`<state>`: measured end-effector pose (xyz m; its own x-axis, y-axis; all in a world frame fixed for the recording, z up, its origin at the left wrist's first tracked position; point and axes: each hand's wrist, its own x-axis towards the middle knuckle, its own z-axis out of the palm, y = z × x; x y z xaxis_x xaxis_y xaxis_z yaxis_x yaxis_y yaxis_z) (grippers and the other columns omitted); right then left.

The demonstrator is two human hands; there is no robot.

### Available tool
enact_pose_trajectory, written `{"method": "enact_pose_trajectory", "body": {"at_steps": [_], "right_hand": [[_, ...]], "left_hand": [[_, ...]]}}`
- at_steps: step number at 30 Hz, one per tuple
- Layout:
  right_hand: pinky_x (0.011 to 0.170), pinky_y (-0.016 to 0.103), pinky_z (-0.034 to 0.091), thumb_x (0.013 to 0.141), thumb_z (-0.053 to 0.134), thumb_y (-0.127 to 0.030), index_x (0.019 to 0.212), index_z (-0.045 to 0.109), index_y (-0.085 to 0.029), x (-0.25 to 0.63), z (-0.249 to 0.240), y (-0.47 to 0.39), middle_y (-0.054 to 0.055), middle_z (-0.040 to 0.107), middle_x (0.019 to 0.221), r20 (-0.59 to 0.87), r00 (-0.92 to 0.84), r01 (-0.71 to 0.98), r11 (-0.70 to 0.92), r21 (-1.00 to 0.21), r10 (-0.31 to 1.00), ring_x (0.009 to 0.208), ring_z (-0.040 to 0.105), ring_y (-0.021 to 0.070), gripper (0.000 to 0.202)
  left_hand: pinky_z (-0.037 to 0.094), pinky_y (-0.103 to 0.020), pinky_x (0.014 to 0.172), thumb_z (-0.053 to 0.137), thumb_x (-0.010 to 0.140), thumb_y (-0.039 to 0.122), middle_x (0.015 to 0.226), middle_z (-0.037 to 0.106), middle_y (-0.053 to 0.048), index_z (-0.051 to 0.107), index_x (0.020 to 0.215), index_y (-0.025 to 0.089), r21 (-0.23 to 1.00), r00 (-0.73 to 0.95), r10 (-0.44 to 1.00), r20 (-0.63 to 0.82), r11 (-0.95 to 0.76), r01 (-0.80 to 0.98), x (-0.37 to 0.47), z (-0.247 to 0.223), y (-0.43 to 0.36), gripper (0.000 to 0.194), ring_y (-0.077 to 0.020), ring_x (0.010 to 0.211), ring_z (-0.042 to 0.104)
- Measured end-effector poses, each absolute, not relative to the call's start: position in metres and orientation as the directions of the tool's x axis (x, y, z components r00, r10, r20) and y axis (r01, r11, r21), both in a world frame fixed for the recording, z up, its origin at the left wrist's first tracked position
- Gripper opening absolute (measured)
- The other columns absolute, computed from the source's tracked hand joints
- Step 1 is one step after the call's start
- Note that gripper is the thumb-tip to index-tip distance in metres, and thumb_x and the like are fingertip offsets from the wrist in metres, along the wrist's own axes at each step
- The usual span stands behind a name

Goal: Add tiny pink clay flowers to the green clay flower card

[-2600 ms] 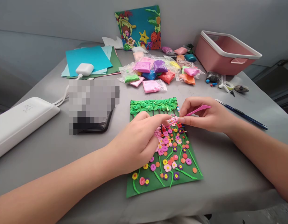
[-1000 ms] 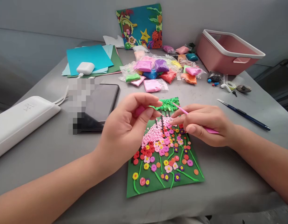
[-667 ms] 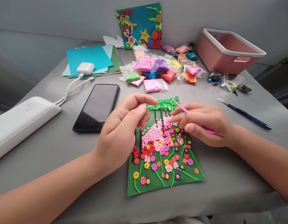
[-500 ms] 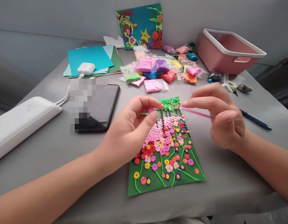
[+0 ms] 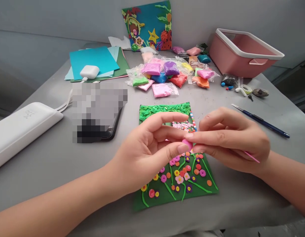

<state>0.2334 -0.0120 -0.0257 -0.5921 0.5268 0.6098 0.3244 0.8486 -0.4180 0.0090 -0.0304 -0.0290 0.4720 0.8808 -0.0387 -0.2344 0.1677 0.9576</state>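
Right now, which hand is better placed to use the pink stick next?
Probably the right hand: the pink stick is tucked in it, while the left hand has its thumb on the pink lump.

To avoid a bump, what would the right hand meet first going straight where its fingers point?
Likely the pink clay in the left hand; the right hand seems to touch it, though depth is unclear.

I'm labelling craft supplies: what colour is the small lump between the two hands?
The lump is bright pink, seen best in the head view.
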Motion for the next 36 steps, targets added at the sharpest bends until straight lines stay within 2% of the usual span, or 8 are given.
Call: {"method": "enact_pose_trajectory", "body": {"at_steps": [4,10,16,21,28,32,34,36], "right_hand": [[0.06,0.024,0.057,0.094,0.072,-0.019,0.106,0.076,-0.023,0.233,-0.026,-0.0126,0.003,0.06,0.093,0.559,-0.591,0.24,0.788,-0.567,0.582,0.076,0.063,0.0104,0.013],[0.071,0.023,0.06,0.096,0.069,-0.017,0.097,0.072,-0.019,0.2282,-0.0219,-0.0185,0.004,0.062,0.092,0.559,-0.595,0.244,0.793,-0.558,0.577,0.081,0.066,0.011,0.004],[0.077,0.027,0.062,0.098,0.064,-0.017,0.097,0.071,-0.02,0.2256,-0.0238,-0.0148,0.006,0.07,0.091,0.531,-0.568,0.215,0.737,-0.641,0.628,0.085,0.07,0.0145,0.007],[0.078,0.024,0.063,0.093,0.069,-0.01,0.111,0.075,-0.021,0.2283,-0.0239,-0.016,0.006,0.071,0.102,0.536,-0.59,0.244,0.766,-0.595,0.604,0.089,0.072,0.0133,0.022],[0.078,0.024,0.064,0.093,0.071,-0.012,0.1,0.074,-0.024,0.228,-0.0216,-0.0184,0.004,0.073,0.095,0.564,-0.592,0.28,0.803,-0.525,0.575,0.084,0.073,0.0131,0.013],[0.077,0.027,0.064,0.096,0.064,-0.012,0.1,0.07,-0.025,0.2264,-0.0211,-0.02,0.005,0.074,0.096,0.592,-0.61,0.321,0.847,-0.423,0.527,0.086,0.073,0.0157,0.015],[0.076,0.03,0.063,0.096,0.063,-0.012,0.099,0.067,-0.026,0.2262,-0.0215,-0.0201,0.005,0.072,0.092,0.616,-0.562,0.333,0.833,-0.442,0.552,0.085,0.071,0.0173,0.015],[0.071,0.033,0.06,0.097,0.062,-0.015,0.099,0.065,-0.027,0.2273,-0.0226,-0.0186,0.005,0.07,0.091,0.631,-0.439,0.344,0.768,-0.54,0.64,0.084,0.069,0.0187,0.012]], "left_hand": [[0.065,-0.015,0.077,0.073,0.087,0.003,0.091,0.083,0.004,0.061,0.117,0.025,0.935,0.491,0.869,-0.066,0.226,-0.275,0.0097,-0.0275,-0.0311,0.039,-0.0087,0.083,0.079],[0.067,-0.02,0.077,0.079,0.082,0.004,0.086,0.083,0.003,0.067,0.111,0.025,0.943,0.52,0.847,-0.109,0.254,-0.216,0.0088,-0.026,-0.0323,0.038,-0.0129,0.081,0.08],[0.063,-0.012,0.072,0.079,0.085,0.008,0.08,0.083,0.006,0.067,0.108,0.026,0.934,0.479,0.869,-0.125,0.267,-0.238,0.009,-0.026,-0.0291,0.031,-0.0096,0.081,0.08],[0.064,-0.013,0.07,0.082,0.083,0.009,0.082,0.083,0.006,0.067,0.108,0.027,0.934,0.461,0.877,-0.136,0.269,-0.237,0.0074,-0.027,-0.0273,0.035,-0.0096,0.079,0.08],[0.06,-0.012,0.06,0.08,0.082,0.007,0.079,0.078,0.007,0.066,0.105,0.028,0.955,0.467,0.879,-0.095,0.213,-0.207,0.0073,-0.0296,-0.0279,0.033,-0.0087,0.073,0.076],[0.063,-0.019,0.066,0.076,0.088,0.015,0.082,0.074,0.003,0.067,0.106,0.025,0.979,0.48,0.875,-0.068,0.15,-0.135,0.0082,-0.0283,-0.0279,0.023,-0.0123,0.077,0.074],[0.063,-0.021,0.07,0.075,0.089,0.017,0.083,0.074,0.002,0.069,0.105,0.025,0.986,0.487,0.872,-0.053,0.122,-0.11,0.0084,-0.0263,-0.0283,0.019,-0.013,0.079,0.074],[0.062,-0.021,0.072,0.073,0.091,0.019,0.085,0.075,0.002,0.074,0.104,0.025,0.995,0.464,0.885,-0.037,0.078,-0.069,0.0079,-0.024,-0.0281,0.014,-0.0118,0.079,0.072]]}}
